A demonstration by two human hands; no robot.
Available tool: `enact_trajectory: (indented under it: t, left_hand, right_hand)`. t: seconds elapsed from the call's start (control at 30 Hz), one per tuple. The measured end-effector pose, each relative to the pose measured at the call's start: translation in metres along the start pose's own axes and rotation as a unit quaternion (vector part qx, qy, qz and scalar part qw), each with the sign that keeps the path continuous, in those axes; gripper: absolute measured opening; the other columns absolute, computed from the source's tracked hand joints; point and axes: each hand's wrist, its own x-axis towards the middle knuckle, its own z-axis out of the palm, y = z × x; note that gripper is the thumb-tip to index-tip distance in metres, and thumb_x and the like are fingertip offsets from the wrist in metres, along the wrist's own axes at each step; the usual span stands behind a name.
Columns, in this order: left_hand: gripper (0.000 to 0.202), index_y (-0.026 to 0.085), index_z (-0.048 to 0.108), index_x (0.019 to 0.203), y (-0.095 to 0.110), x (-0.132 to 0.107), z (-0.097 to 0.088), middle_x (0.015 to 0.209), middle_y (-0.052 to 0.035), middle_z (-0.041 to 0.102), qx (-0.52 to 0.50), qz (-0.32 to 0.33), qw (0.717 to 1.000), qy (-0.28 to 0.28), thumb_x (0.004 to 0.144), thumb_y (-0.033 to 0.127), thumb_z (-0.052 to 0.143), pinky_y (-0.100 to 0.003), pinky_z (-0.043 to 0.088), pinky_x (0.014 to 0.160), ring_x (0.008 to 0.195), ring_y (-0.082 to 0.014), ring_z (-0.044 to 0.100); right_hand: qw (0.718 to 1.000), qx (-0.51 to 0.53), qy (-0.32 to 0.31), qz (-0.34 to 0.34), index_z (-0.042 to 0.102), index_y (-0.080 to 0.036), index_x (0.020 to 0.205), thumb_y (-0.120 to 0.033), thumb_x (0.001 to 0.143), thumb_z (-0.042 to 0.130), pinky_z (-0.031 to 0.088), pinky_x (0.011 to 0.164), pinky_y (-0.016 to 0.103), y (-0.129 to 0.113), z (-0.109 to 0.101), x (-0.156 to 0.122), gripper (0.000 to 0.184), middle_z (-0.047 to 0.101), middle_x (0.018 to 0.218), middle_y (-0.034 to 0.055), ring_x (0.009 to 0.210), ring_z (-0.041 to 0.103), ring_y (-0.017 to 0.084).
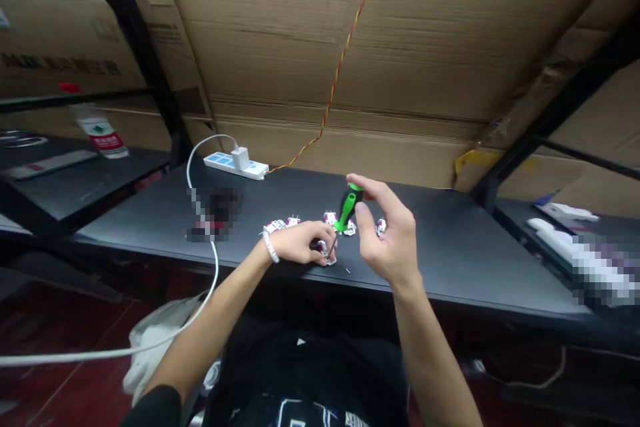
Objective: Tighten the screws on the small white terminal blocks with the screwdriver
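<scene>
My right hand [387, 227] grips a green and black screwdriver [349, 207] by its handle, index finger on the end cap and thumb at the side. The shaft slants down to a small white and purple part [327, 253] on the table. Fingers of my left hand [305, 242], with a white bead bracelet at the wrist, pinch that part near the front edge. Similar small parts [275, 225] lie behind and beside my hands, some partly covered. A tiny screw-like piece [348, 271] rests by the table's edge.
On the dark table [465, 253], a white power strip [235, 165] with a plugged-in charger stands at the back left. Its white cable [216, 260] crosses the front edge. A red and yellow twisted wire [336, 80] hangs against cardboard. Black metal posts [150, 60] flank the table.
</scene>
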Motion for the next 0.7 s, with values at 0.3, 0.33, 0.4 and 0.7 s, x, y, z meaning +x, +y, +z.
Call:
enact_trajectory:
  t: [0.3,0.33,0.4,0.7]
  left_hand:
    - [0.015,0.018,0.081,0.086,0.0004,0.0,-0.0001,0.101,-0.0044,0.076,0.006,-0.012,1.0,-0.006,0.079,0.007,0.087,-0.029,0.052,0.102,0.104,-0.0209,0.071]
    - [0.016,0.019,0.081,0.087,0.0005,0.0001,-0.0003,0.102,-0.0045,0.076,0.009,-0.013,1.0,-0.007,0.078,0.007,0.088,-0.029,0.052,0.102,0.105,-0.021,0.071]
    - [0.016,0.02,0.082,0.087,0.0006,0.0,-0.0006,0.103,-0.0037,0.076,0.015,-0.019,1.0,-0.006,0.078,0.008,0.088,-0.029,0.052,0.102,0.104,-0.0208,0.071]
    - [0.017,0.017,0.08,0.085,0.0004,0.0,-0.0002,0.101,-0.0041,0.075,0.009,-0.01,1.0,-0.003,0.077,0.004,0.088,-0.027,0.053,0.1,0.101,-0.0194,0.071]
  right_hand:
    - [1.0,0.003,0.01,0.01,0.068,-0.027,0.132,-0.016,0.098,0.057,0.06,0.099,0.048,-0.0013,0.0027,0.0002,0.038,0.074,0.125,0.0097,0.113,0.071,0.026]
    - [1.0,0.016,0.001,0.011,0.067,-0.027,0.134,-0.014,0.098,0.055,0.059,0.101,0.048,-0.0016,0.0026,0.0,0.04,0.074,0.128,0.0094,0.115,0.071,0.026]
    - [1.0,0.023,0.003,0.012,0.067,-0.025,0.132,-0.016,0.097,0.057,0.059,0.098,0.046,-0.0023,0.0026,-0.0001,0.038,0.075,0.125,0.0093,0.113,0.071,0.026]
    - [1.0,0.009,0.007,0.009,0.069,-0.025,0.127,-0.016,0.096,0.059,0.059,0.093,0.043,-0.0038,0.0013,0.0022,0.033,0.073,0.119,0.0084,0.108,0.07,0.025]
